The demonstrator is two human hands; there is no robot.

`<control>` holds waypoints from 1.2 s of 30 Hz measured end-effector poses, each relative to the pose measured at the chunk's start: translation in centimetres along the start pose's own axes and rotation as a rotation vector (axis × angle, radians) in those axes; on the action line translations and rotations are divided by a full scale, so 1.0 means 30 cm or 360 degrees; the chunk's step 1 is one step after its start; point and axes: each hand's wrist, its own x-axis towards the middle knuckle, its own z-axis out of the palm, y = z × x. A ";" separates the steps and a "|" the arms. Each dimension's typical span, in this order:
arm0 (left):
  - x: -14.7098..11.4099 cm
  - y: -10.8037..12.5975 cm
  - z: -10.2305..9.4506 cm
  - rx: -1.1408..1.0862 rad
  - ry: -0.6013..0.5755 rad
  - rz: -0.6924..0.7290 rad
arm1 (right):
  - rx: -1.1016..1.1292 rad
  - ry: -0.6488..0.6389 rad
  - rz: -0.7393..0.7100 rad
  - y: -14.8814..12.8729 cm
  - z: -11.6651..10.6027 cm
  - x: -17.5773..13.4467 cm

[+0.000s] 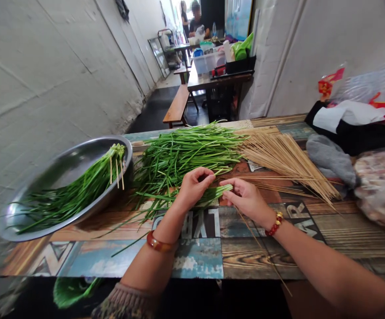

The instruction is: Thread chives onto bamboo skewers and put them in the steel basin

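My left hand [194,188] is closed, thumb against forefinger, on garlic chives at the front of a loose pile of chives [192,153]. My right hand [247,201] pinches the pale cut end of a small bunch of chives [217,192]. From under its fingers a thin bamboo skewer [262,246] slants down past the table's front edge. Right of the pile lies a fanned heap of bamboo skewers [285,155]. At left, a steel basin [76,153] holds chives [89,190] with several skewers through their pale ends.
The wood-patterned table [192,261] carries a plastic bag of pale pieces [381,190], a grey cloth-like bundle [330,157] and a black bag [355,133] on the right. Below its front left edge hangs a green net-like thing [69,290]. Farther back are a bench [177,104] and people.
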 end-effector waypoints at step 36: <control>-0.027 0.043 0.039 -0.0006 -0.0194 0.0029 | 0.0145 0.0115 0.0090 -0.008 -0.008 -0.010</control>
